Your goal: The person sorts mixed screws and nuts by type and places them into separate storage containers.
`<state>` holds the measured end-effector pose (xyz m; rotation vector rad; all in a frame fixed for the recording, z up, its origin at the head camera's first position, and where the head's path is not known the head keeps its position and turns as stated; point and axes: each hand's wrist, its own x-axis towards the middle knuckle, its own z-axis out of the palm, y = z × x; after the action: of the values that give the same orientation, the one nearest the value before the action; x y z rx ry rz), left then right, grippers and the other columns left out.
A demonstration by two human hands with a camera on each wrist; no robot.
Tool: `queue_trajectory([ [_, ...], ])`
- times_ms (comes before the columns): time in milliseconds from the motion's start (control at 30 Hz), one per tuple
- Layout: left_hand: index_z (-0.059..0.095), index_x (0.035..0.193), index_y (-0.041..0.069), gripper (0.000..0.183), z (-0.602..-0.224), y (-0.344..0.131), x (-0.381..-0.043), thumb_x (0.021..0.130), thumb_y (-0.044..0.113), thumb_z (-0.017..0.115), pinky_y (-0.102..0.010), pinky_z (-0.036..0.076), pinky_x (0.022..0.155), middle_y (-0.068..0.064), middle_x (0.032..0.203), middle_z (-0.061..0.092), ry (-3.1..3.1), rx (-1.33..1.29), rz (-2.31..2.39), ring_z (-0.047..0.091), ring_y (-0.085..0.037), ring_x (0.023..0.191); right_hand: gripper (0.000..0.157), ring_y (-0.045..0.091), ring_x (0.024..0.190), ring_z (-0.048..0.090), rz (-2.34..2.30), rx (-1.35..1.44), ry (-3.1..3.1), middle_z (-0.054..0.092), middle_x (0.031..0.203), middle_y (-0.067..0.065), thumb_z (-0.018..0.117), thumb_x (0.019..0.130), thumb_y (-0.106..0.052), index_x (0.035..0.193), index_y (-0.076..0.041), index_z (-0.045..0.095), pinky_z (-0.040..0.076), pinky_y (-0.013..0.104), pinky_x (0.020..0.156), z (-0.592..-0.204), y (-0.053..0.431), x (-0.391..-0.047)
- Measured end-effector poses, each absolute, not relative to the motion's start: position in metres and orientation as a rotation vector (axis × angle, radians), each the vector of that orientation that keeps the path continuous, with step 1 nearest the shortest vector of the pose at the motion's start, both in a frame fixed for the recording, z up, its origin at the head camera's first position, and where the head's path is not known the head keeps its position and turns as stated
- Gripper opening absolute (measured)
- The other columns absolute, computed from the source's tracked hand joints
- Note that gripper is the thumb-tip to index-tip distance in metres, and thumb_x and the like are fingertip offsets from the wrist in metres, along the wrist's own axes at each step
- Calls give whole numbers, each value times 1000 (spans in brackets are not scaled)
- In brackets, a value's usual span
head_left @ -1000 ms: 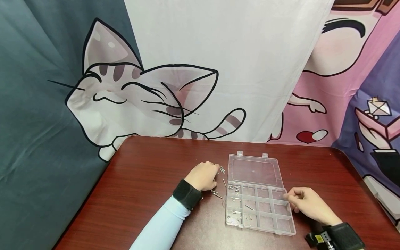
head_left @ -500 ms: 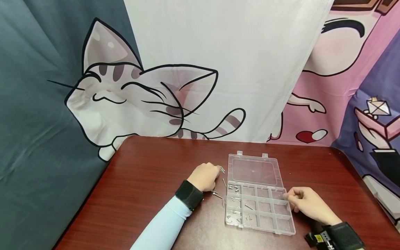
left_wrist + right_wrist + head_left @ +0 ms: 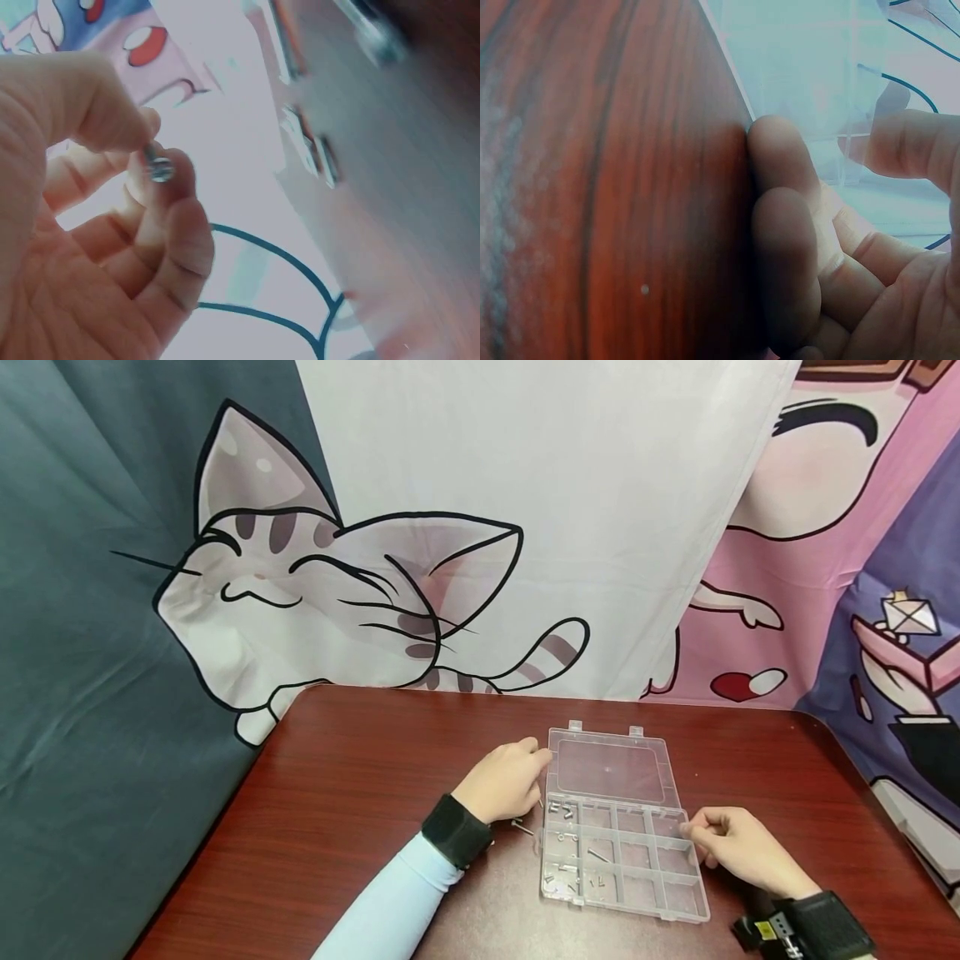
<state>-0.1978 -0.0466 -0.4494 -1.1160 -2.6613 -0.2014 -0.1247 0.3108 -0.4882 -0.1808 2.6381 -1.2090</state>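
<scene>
The L hand (image 3: 501, 781) is pinching one small metal screw (image 3: 160, 170) btwn thumb and index finger; its round head is facing the wrist camera. This hand is hovering over the table (image 3: 360, 777), just beside the left edge of the clear lid (image 3: 611, 772); whether the fingers are touching the lid, I cannot tell. Loose screws (image 3: 522, 827) are lying on the tabletop near this hand, left of the plastic box (image 3: 622, 909); in the left wrist view they are looking blurred.

The R hand (image 3: 738, 852) is gripping the box's right wall, w/ thumb on one side and fingers curling at the other, close to the tabletop.

The box is lying open and flat, its lid folded out to the far side w/ two latches pointing away. Small hardware (image 3: 567, 812) is sitting in the left column of compartments, and a longer screw (image 3: 598, 855) is resting slantwise in the middle row, 2nd column from left; exact types are being too small to tell. Both wrists are wearing black bands, and a light blue sleeve (image 3: 390, 902) is covering the L arm. Behind the far edge, a printed cat cloth (image 3: 570, 460) is hanging.
</scene>
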Motion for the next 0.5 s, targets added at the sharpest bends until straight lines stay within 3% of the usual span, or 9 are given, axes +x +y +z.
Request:
queue_trajectory([
  [200,57,92,17,11,-448,-32,-190,83,11,57,-20,38,62,6,81,43,-2508,-1321,-342,43,-7,68,27,12,59,58,-1206,-191,2644,63,65,0,60,94,-34,85,-9,67,46,28,57,-489,311,-125],
  [500,61,93,18,10,-446,-7,-169,87,12,57,-15,41,72,9,86,49,-2337,-1565,-385,47,-3,76,30,12,60,59,-1200,-180,2646,62,65,0,61,94,-37,84,-9,66,46,28,57,-489,311,-125],
])
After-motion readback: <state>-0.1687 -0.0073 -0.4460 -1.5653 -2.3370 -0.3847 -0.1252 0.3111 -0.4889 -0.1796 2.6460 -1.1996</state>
